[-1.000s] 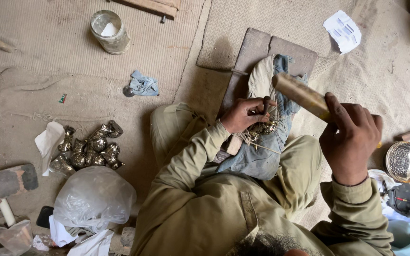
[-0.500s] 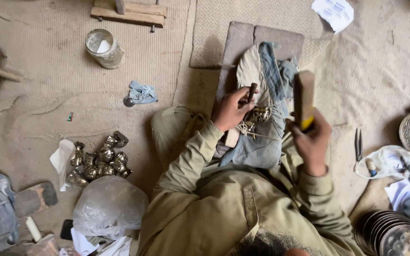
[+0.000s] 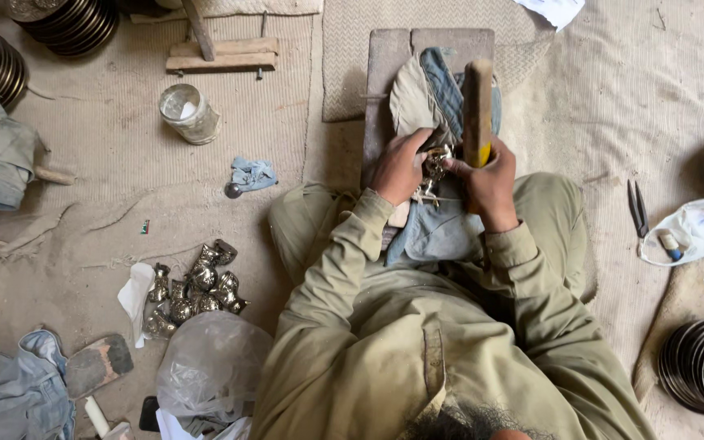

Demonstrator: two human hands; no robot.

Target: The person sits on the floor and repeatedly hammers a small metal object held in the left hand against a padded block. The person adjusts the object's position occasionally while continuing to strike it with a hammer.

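Left hand (image 3: 398, 167) fingers hold metal piece (image 3: 435, 163); right hand (image 3: 490, 175) fingers grip mallet (image 3: 477, 110); cloth (image 3: 425, 94) beneath.

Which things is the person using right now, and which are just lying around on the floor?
In use:
- small shiny metal piece, held by the left hand
- wooden mallet, gripped in the right hand
- wooden block with cloth under the work

Lying about:
- heap of shiny metal pieces
- glass jar
- scissors
- stacked metal plates
- plastic bag
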